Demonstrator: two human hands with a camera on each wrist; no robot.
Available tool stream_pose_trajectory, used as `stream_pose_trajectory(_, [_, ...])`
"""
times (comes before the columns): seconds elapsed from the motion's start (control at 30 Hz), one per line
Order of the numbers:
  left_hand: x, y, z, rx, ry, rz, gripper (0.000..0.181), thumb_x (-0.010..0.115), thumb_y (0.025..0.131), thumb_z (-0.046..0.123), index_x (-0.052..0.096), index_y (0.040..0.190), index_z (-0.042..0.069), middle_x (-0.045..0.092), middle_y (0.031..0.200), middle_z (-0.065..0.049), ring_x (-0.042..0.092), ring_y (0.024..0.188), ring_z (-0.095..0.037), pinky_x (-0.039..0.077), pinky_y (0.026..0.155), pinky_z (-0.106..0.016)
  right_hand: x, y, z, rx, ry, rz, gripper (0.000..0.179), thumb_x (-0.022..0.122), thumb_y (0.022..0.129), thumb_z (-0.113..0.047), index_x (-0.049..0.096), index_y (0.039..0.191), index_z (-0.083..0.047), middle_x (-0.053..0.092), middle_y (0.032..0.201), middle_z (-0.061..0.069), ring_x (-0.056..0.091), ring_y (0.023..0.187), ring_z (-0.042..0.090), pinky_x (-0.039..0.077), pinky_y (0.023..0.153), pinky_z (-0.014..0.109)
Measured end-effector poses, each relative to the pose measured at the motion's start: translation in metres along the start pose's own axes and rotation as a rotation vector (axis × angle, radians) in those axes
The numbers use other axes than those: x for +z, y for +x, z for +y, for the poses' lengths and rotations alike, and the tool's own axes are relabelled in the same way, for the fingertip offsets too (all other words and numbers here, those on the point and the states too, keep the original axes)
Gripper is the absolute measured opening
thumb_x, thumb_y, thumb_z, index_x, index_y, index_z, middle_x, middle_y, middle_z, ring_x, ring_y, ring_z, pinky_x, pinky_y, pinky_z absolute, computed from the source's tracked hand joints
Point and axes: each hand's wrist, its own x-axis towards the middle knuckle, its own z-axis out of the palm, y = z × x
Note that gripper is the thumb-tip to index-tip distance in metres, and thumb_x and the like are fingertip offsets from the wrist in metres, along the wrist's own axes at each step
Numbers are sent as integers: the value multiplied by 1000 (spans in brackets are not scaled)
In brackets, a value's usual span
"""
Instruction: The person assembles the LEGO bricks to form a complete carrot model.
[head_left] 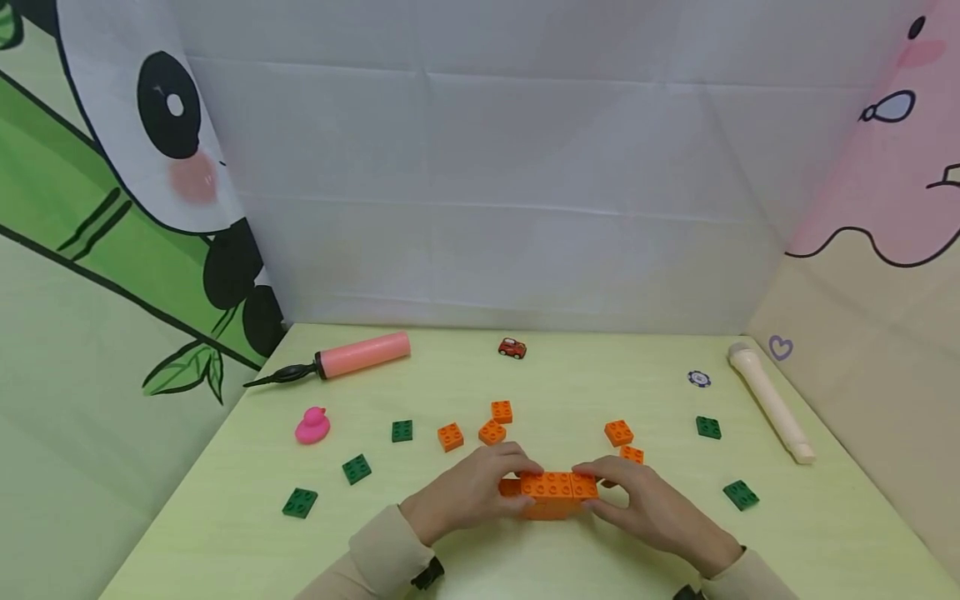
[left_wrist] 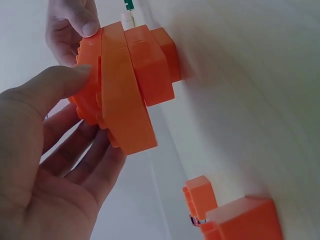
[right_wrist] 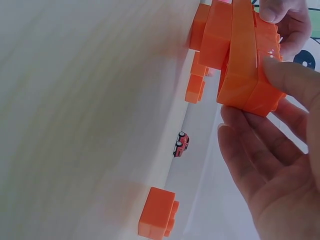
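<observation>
A stepped stack of orange building bricks (head_left: 549, 493) stands on the table between both hands, narrower at its base than in its upper layers. My left hand (head_left: 471, 493) grips the left part of the upper layers, its thumb on the near side and its fingers behind. At the other end, my right hand (head_left: 651, 503) pinches the top right brick (right_wrist: 267, 85) between thumb and fingers. Studs show along the top of this row. The wrist views show the lower layers set inward beneath a long orange brick (left_wrist: 125, 95).
Loose orange bricks (head_left: 450, 437) lie beyond the hands, with green bricks (head_left: 356, 468) spread on both sides. Farther out are a pink duck (head_left: 312, 426), a pink pump (head_left: 363, 355), a red toy car (head_left: 512, 347), a poker chip (head_left: 699, 379) and a pale tube (head_left: 772, 404).
</observation>
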Motion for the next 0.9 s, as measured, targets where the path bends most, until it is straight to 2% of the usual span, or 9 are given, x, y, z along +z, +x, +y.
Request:
stream_pose_trajectory(0.3, [-4,5,4,-41,-6,-44,32,73,92,25,72,122,17,67,112,10,56,91,0,50,84,-17,0,-1,-1,2,-14,0,39,64,96,-41,63,132,-24,65,123,-13,59,102,6,55,86,33])
stream_pose_trajectory(0.57, [-5,7,5,-42,18,-37,33,74,92,27,71,123,17,67,111,10,55,88,0,49,82,-16,-2,2,0,-15,-29,18,37,65,96,-38,64,131,-25,65,122,-13,59,102,6,55,87,36])
stream_pose_trajectory(0.77, [-6,4,4,-66,38,-46,33,72,93,27,69,125,18,64,116,9,57,96,-3,50,89,-20,-1,3,0,-12,-8,14,37,66,96,-37,63,131,-25,65,123,-14,59,103,6,55,88,35])
stream_pose_trajectory(0.9, [-3,-3,-1,-94,65,-42,46,71,92,40,64,133,22,61,125,10,58,107,-6,51,95,-27,1,1,1,-22,-17,22,36,67,96,-34,64,131,-24,65,122,-14,59,102,6,55,86,34])
